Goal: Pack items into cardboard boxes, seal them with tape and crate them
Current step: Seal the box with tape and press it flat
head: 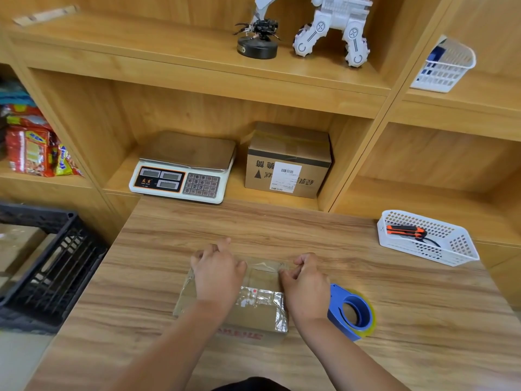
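Cardboard box (253, 314) sits on bench (423, 320), clear tape (262, 297) across its top. Left hand (217, 273) rests on it, fingers curled, grip unclear. Right hand (306, 287) seemingly pinches the tape's far edge. Blue tape dispenser (351, 311) just right.

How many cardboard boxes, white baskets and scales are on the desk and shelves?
Boxes: 2
Baskets: 2
Scale: 1
Total: 5
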`<action>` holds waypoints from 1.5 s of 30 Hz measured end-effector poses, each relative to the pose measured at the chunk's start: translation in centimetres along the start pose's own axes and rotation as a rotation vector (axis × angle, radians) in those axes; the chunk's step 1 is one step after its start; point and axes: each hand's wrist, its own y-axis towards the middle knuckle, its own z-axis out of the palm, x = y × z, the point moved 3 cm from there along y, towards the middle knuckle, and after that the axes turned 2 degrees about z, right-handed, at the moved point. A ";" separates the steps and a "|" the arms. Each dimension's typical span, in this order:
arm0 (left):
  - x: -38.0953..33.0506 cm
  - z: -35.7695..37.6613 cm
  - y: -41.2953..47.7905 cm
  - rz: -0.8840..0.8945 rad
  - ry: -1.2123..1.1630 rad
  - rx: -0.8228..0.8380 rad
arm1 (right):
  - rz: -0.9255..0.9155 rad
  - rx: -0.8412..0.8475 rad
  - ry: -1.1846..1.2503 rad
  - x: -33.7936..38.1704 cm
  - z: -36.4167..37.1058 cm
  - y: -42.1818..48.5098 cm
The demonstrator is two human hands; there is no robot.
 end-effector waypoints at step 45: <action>0.2 1.9 -0.8 0.617 0.140 0.329 | 0.216 0.311 0.434 -2.1 2.7 1.9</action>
